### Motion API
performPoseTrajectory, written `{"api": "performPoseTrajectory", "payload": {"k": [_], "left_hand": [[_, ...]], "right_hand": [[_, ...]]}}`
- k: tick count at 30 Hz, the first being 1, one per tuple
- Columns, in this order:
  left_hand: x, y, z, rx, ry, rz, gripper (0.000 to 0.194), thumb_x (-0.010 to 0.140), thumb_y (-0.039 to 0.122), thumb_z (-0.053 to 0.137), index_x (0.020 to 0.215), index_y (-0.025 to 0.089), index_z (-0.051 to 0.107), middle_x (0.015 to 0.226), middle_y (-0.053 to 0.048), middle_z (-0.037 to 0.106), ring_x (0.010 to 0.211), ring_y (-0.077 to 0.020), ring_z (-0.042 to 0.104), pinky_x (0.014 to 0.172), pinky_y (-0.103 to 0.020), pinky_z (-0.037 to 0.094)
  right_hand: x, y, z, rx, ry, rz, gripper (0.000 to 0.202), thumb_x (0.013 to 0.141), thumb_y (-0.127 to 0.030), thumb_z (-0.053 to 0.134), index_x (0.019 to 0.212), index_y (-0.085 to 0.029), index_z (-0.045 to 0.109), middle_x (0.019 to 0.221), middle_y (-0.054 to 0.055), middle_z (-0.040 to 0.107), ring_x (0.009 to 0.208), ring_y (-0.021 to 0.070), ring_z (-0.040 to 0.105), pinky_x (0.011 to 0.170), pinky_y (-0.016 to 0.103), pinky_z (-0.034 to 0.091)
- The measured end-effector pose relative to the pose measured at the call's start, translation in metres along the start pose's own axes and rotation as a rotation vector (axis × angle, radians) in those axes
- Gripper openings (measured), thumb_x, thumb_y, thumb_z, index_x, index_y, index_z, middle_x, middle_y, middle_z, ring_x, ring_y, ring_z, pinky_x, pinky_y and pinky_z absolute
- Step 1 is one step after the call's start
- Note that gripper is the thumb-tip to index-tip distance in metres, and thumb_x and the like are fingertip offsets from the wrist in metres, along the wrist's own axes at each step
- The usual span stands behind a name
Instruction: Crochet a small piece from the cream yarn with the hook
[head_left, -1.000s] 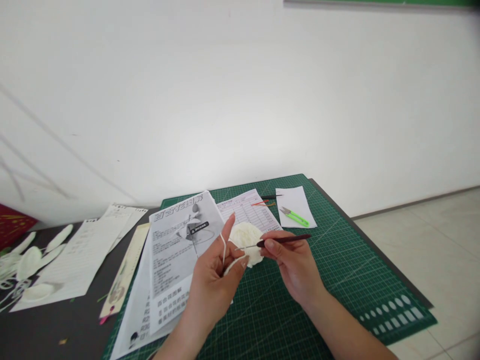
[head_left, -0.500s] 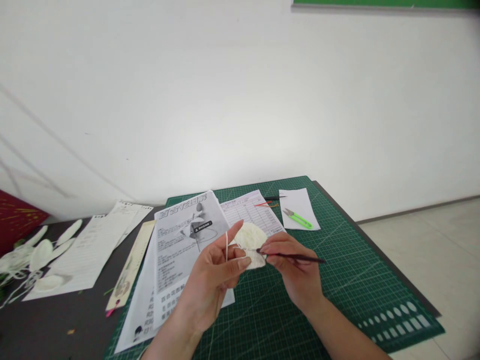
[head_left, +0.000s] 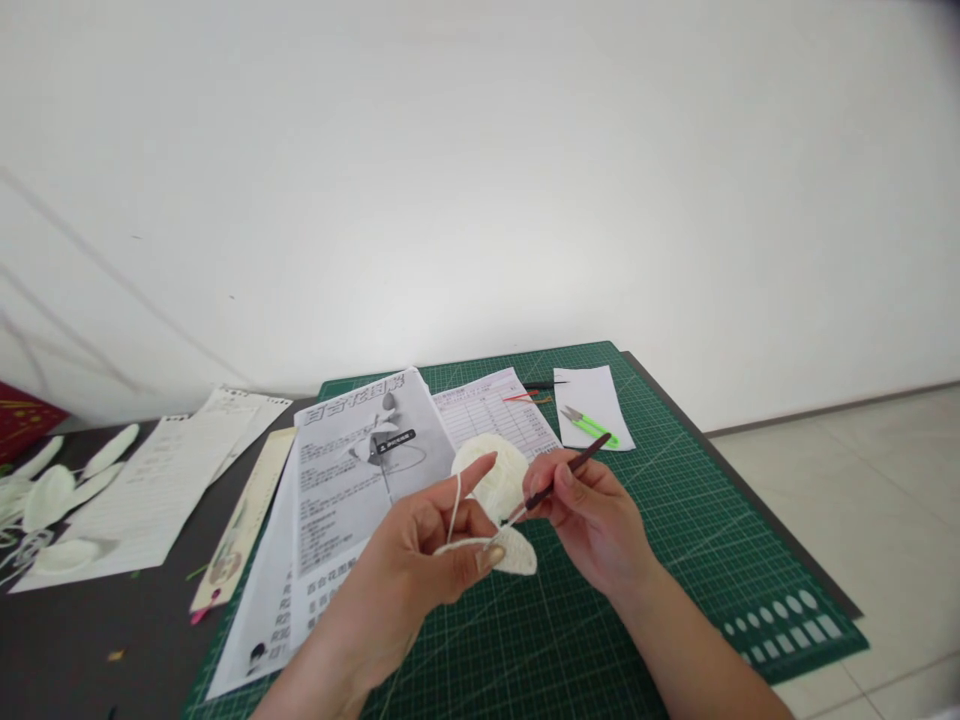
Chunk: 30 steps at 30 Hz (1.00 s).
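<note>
My left hand [head_left: 427, 555] pinches a small white crochet piece [head_left: 517, 553] between thumb and fingers. A strand of white yarn [head_left: 455, 500] runs over its raised index finger. In my right hand [head_left: 592, 520] is a crochet hook [head_left: 568, 471] with a dark handle, held like a pen and slanting up to the right. The hook's thin tip meets the upper edge of the crochet piece, near my left thumb. Just behind both hands a ball of white yarn [head_left: 487, 472] rests on the papers and mat.
Beneath lies a green cutting mat [head_left: 720, 530]. Printed sheets [head_left: 330, 510] and a chart [head_left: 487, 400] are on it, with green thread snips [head_left: 592, 425] on white paper [head_left: 592, 385]. White crocheted petals [head_left: 52, 500], handwritten pages [head_left: 169, 470] and a cream ruler-like strip [head_left: 244, 520] lie left.
The crochet piece has turned and lowered, showing more of the yarn ball behind. My right hand has rotated, so the hook handle now points up right instead of lying nearly level.
</note>
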<state>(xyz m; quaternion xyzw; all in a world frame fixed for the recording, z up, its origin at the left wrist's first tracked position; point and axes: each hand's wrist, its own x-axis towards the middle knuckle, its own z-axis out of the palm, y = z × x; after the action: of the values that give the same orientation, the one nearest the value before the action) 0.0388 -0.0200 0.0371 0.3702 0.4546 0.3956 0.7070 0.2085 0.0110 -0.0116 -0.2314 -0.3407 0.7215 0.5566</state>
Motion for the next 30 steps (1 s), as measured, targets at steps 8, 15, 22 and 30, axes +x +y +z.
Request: {"api": "performPoseTrajectory", "payload": {"k": [8, 15, 22, 30], "left_hand": [[0.0, -0.001, -0.003, 0.042, -0.043, -0.039, 0.066, 0.068, 0.017, 0.076, 0.131, 0.025, 0.057, 0.067, 0.003, 0.06, 0.048, -0.0046, 0.038, 0.043, -0.019, 0.022], [-0.003, 0.001, 0.006, 0.097, 0.065, -0.008, 0.063, 0.066, 0.015, 0.075, 0.127, 0.022, 0.061, 0.062, 0.004, 0.06, 0.047, -0.0045, 0.037, 0.043, -0.019, 0.022], [0.0, -0.001, 0.002, 0.129, 0.014, 0.003, 0.054, 0.068, 0.016, 0.074, 0.121, 0.02, 0.064, 0.062, 0.003, 0.059, 0.047, -0.006, 0.037, 0.042, -0.02, 0.022], [-0.001, -0.001, 0.001, 0.131, 0.024, 0.002, 0.056, 0.067, 0.015, 0.074, 0.121, 0.024, 0.065, 0.064, 0.002, 0.061, 0.048, -0.0078, 0.039, 0.043, -0.02, 0.023]], "right_hand": [[-0.001, -0.013, -0.006, -0.153, -0.115, -0.14, 0.019, 0.083, -0.033, 0.067, 0.073, -0.018, 0.073, 0.067, 0.003, 0.065, 0.063, 0.0154, 0.062, 0.061, 0.027, 0.052], [-0.006, -0.017, -0.013, -0.345, -0.185, -0.297, 0.015, 0.085, -0.029, 0.064, 0.079, -0.019, 0.073, 0.071, 0.004, 0.065, 0.07, 0.019, 0.06, 0.066, 0.034, 0.05], [-0.007, -0.02, -0.012, -0.398, -0.208, -0.366, 0.015, 0.086, -0.028, 0.063, 0.08, -0.019, 0.073, 0.068, 0.004, 0.065, 0.07, 0.0195, 0.061, 0.065, 0.033, 0.049], [-0.007, -0.022, -0.013, -0.4, -0.21, -0.367, 0.014, 0.086, -0.028, 0.063, 0.08, -0.02, 0.073, 0.067, 0.004, 0.065, 0.069, 0.0199, 0.06, 0.063, 0.035, 0.05]]}}
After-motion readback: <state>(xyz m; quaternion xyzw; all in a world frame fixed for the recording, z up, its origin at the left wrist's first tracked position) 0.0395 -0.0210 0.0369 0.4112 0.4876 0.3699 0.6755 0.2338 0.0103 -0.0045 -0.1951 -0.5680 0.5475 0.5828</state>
